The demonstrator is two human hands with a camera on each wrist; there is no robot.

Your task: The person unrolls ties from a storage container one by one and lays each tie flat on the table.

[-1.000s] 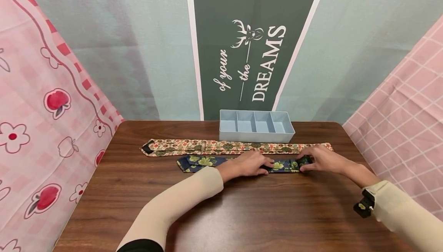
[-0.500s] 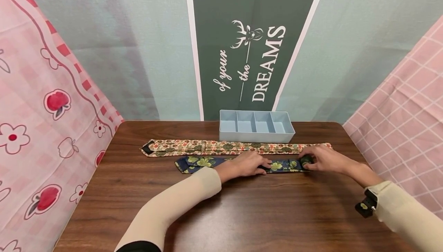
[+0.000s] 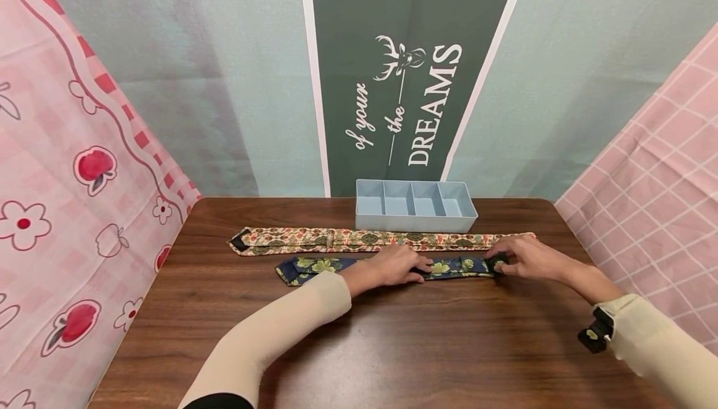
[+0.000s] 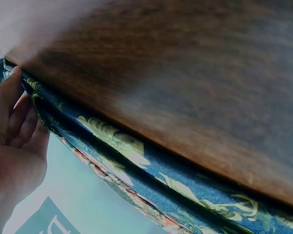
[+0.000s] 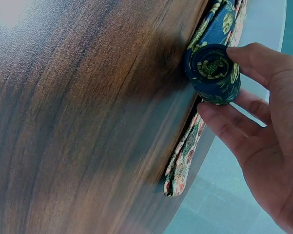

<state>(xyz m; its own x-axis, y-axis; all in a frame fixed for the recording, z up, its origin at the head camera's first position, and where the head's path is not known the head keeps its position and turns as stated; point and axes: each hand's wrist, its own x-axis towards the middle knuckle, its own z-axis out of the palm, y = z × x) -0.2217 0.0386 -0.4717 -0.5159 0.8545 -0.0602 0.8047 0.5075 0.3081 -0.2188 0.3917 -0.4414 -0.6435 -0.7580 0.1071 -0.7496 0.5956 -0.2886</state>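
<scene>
A navy necktie [image 3: 449,268] with yellow-green flowers lies lengthwise across the table, its right end wound into a small roll [image 5: 213,73]. My right hand [image 3: 524,258] grips that roll between thumb and fingertips, and the spiral shows from the side in the right wrist view. Farther left, my left hand [image 3: 392,265] holds the flat part of the same necktie, thumb at the near edge and fingers on the far side. The hand hides a stretch of the cloth. Just behind lies a cream and red patterned necktie [image 3: 291,239], stretched out flat.
A pale blue box [image 3: 415,222] divided into several compartments stands at the back of the wooden table [image 3: 426,346]. Printed cloths hang at the back and on both sides. A black device [image 3: 596,334] is strapped to the right wrist.
The navy necktie's wide end has slid a little to the left, with my left hand shifting the same way. My right hand and the roll have moved slightly right.
</scene>
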